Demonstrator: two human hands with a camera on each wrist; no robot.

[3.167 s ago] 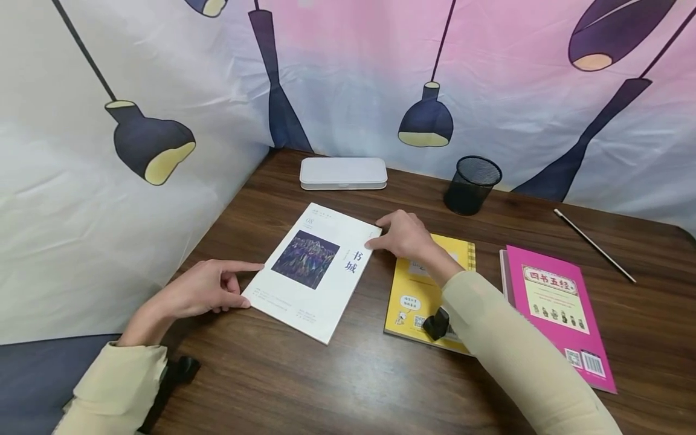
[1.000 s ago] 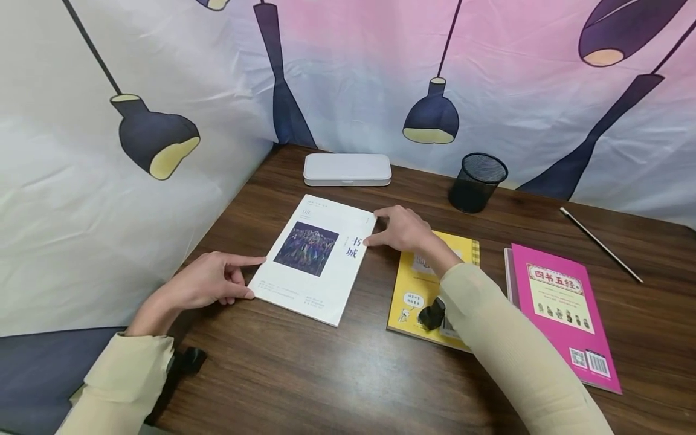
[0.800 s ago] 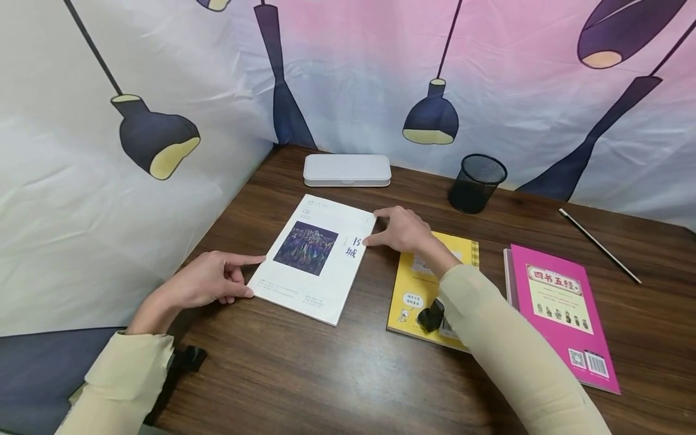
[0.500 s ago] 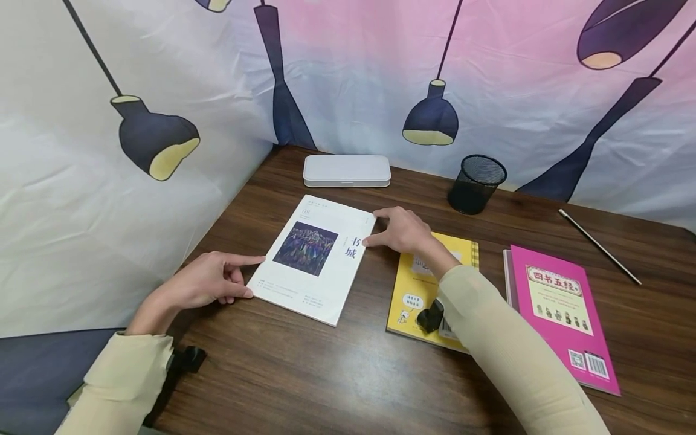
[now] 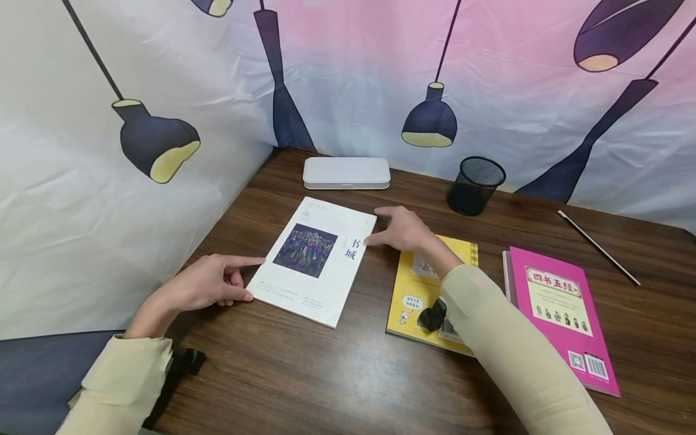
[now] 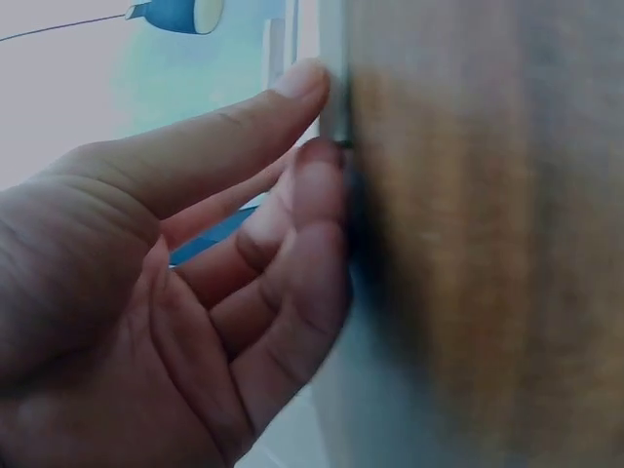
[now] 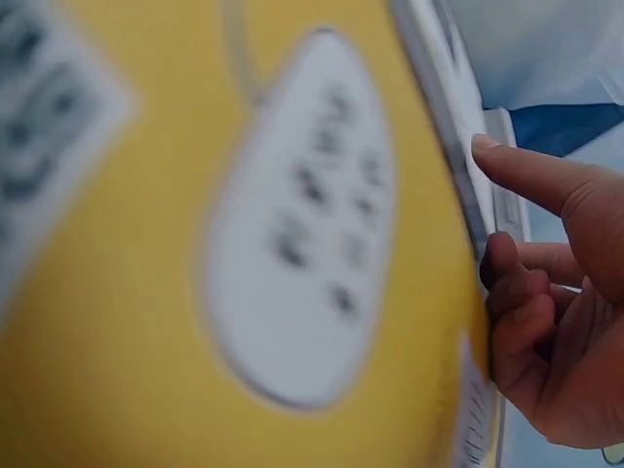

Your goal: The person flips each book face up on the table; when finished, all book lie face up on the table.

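A white book (image 5: 326, 302) with a dark mountain picture lies flat on the wooden table. My left hand (image 5: 198, 284) is at its left edge, with the straight index finger and the thumb touching that side and the other fingers bent under the palm. Across from it, my right hand (image 5: 401, 229) has its index finger and thumb spread along the book's right edge. In the left wrist view the left hand (image 6: 185, 244) has its thumb tip at the book's edge. The right wrist view shows the right hand (image 7: 575, 292), its thumb extended towards the book's edge.
A yellow book (image 5: 405, 296) lies partly under my right forearm. Farther right are a pink book (image 5: 544, 266) and a thin pale stick (image 5: 598, 244). At the back stand a white case (image 5: 346, 172) and a black mesh pen holder (image 5: 470, 190). A curtain (image 5: 348, 90) borders the table.
Since about three seconds ago the white book has turned slightly counterclockwise and shifted a little away, both hands still on its edges. Over the last second, book and hands have held still.
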